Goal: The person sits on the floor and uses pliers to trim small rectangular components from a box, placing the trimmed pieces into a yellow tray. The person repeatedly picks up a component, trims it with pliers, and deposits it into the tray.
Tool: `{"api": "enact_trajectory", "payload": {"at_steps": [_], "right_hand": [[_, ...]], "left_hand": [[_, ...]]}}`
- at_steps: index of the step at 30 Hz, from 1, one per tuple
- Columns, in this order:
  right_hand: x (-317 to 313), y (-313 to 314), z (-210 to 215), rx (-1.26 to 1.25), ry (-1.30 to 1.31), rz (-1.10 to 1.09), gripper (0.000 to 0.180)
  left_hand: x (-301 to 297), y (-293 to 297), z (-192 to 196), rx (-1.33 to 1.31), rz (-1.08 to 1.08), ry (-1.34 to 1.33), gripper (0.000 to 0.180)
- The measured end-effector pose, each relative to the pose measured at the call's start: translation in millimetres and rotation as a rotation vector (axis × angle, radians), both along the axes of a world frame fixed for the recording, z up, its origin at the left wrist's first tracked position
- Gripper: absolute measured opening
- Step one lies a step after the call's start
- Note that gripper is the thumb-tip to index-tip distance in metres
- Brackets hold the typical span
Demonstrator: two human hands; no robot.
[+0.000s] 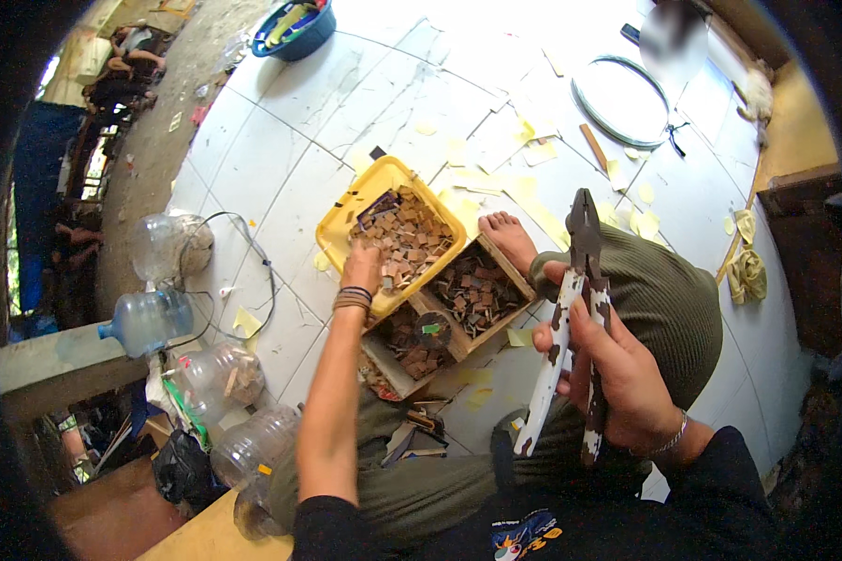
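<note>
My right hand (631, 383) is wrapped round a pair of pliers (586, 234) with worn handles, white paint flaking off dark metal. The jaws point away from me and look closed. My left hand (365, 266) reaches into a yellow plastic basin (456, 227), fingers curled down among small brown square pieces (412, 234). Whatever its fingertips pinch is hidden. A dark flat item (376, 208) lies on the pieces at the basin's far left. The basin rests tilted on a wooden box (463, 344) with compartments, which holds more brown pieces (477, 290).
Yellow paper scraps (524, 196) litter the white tiles. A wire coil (580, 98) lies far right, a blue basin (304, 37) far left. Clear plastic bottles (220, 374) and a black cable (269, 266) are at left. My bare foot (510, 238) is beside the box.
</note>
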State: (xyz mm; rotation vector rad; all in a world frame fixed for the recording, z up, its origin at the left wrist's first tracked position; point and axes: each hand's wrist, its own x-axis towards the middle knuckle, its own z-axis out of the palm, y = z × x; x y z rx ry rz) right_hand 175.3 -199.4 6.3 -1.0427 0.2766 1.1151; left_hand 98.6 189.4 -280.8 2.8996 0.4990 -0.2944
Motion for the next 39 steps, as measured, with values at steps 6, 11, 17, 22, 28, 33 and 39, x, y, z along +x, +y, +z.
{"api": "enact_trajectory", "payload": {"at_steps": [6,11,17,22,28,33,39], "right_hand": [[-12.2,0.4,-8.6,-0.049,-0.161,0.074,0.045],[-22.7,2.1,-25.0,0.002,-0.699,0.23,0.046],[-27.8,2.6,-29.0,-0.178,-1.429,0.464,0.078],[-31.9,8.2,-29.6,-0.237,-1.721,0.485,0.089],[-31.9,15.3,-34.2,-0.213,-1.768,0.4,0.09],[-32.4,19.3,-36.4,-0.213,-1.819,0.324,0.088],[-32.7,21.0,-36.3,-0.216,-1.85,0.31,0.09]], "left_hand": [[-5.9,-15.4,204.0,-0.242,0.011,-0.252,0.033],[-52.9,-113.3,313.0,-0.884,0.229,-0.443,0.034],[-89.7,-185.1,323.4,-1.287,0.434,-0.584,0.039],[-95.4,-192.3,313.2,-1.39,0.466,-0.786,0.036],[-104.3,-192.8,314.0,-1.346,0.392,-0.811,0.038],[-108.6,-194.7,317.6,-1.251,0.367,-0.796,0.036],[-109.3,-197.5,319.4,-1.309,0.364,-0.792,0.039]]}}
